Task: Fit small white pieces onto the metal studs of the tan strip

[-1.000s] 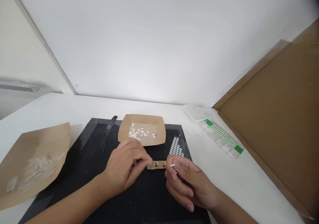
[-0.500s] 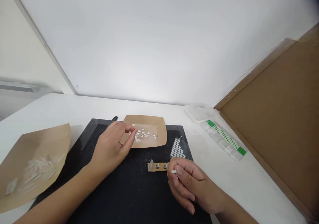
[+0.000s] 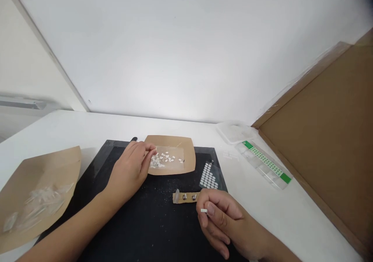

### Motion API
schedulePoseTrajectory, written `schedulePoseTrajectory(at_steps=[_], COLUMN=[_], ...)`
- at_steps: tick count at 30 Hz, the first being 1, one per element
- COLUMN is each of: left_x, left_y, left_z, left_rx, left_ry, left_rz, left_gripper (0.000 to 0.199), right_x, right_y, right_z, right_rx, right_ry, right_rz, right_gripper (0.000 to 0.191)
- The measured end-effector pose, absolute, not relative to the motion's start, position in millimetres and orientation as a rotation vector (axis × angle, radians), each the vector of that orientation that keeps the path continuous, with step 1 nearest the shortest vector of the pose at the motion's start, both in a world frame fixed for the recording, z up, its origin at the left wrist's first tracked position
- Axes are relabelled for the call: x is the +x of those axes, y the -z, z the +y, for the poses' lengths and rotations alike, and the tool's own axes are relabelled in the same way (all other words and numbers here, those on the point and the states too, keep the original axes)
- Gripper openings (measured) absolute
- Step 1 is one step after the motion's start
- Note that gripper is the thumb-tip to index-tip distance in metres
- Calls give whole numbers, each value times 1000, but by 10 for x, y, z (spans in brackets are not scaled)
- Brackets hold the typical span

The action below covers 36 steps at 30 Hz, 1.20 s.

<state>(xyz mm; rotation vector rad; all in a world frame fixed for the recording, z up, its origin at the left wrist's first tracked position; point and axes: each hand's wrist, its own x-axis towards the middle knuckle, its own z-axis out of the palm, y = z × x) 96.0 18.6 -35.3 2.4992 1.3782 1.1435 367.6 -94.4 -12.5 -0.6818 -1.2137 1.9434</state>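
Foremost, right hand (image 3: 224, 220) pinching a small white piece (image 3: 203, 210), partly covered by the grip, then cardboard strip (image 3: 189, 198), right end hidden behind that hand, sheet of white ovals (image 3: 208, 177), left hand (image 3: 130, 165) narrow over the paper tray (image 3: 171, 141), whether holding anything cannot tell.
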Motion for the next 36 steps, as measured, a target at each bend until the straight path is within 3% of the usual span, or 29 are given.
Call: schedulePoseTrajectory(at_steps=[23, 31, 36], left_x=[958, 954, 957], left_y=[316, 341, 369], left_z=[128, 117, 126], left_rx=[2376, 2455, 2545], left_ry=[-1284, -1353, -1360], left_rz=[1470, 1429, 1382], left_gripper=[28, 22, 26], right_x=[3676, 3719, 3757], right_y=[132, 149, 98], right_z=[-936, -880, -824], right_rx=[-766, -1111, -1148], right_ry=[-1890, -1378, -1325], right_rz=[-1272, -1448, -1339], right_gripper=[36, 35, 29])
